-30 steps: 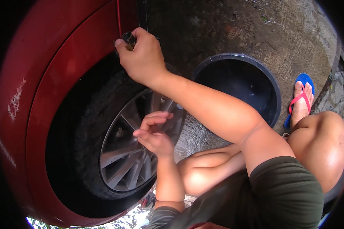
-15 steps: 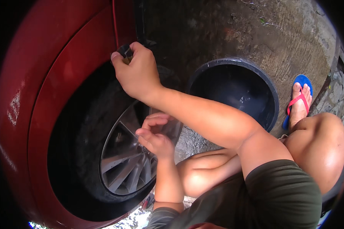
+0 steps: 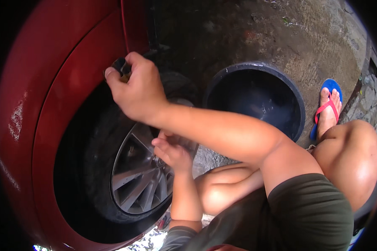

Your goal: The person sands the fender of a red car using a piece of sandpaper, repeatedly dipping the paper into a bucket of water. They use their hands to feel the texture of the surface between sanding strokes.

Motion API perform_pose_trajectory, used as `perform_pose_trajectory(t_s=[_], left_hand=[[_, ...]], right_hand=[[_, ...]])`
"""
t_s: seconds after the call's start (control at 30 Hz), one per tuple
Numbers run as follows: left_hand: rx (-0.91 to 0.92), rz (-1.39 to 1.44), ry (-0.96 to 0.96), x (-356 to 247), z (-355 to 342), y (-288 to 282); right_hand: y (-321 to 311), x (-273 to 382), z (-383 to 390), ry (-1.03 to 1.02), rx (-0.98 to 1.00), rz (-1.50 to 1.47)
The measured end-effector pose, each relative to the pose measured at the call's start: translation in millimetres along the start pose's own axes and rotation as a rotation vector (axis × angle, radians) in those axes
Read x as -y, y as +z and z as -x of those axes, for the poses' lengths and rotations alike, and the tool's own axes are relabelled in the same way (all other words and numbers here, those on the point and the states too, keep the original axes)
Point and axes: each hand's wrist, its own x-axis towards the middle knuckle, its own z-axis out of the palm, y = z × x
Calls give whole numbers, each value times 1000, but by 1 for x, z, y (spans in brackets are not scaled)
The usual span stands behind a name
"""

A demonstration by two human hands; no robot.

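Observation:
My right hand (image 3: 138, 90) reaches across to the upper edge of the red car's wheel arch (image 3: 92, 88). Its thumb and fingers pinch a small black and yellow sponge (image 3: 122, 69), mostly covered by the hand. Below my right forearm, my left hand (image 3: 174, 154) hovers in front of the grey alloy wheel (image 3: 144, 186) with loosely bent fingers apart, holding nothing. Part of that hand lies behind the right forearm. The black tyre (image 3: 98, 175) sits inside the arch around the rim.
A large round black basin (image 3: 259, 94) stands on the wet concrete ground (image 3: 314, 37), right of the wheel. My foot in a blue slipper (image 3: 331, 85) with red straps is beyond it. My bent legs (image 3: 343, 154) are close by at lower right.
My right hand has moved left and slightly down along the arch edge with the sponge. The left hand has shifted a little, its fingers now more hidden behind the right forearm.

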Motion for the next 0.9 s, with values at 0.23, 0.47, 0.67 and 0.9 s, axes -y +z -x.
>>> perform_pose_trajectory(t_s=[0.23,0.47,0.67,0.9], left_hand=[[2,-41,95,-4,-2,7],[49,-14,113,-7,-1,10],[50,-24,118,-4,-3,12],[37,-20,92,-3,-2,8]], right_hand=[[-3,-4,-6,-8,-45,43],[-21,-12,-44,-139,-122,234],[-19,-17,-53,-251,-147,252],[-58,30,-91,-315,-164,70]])
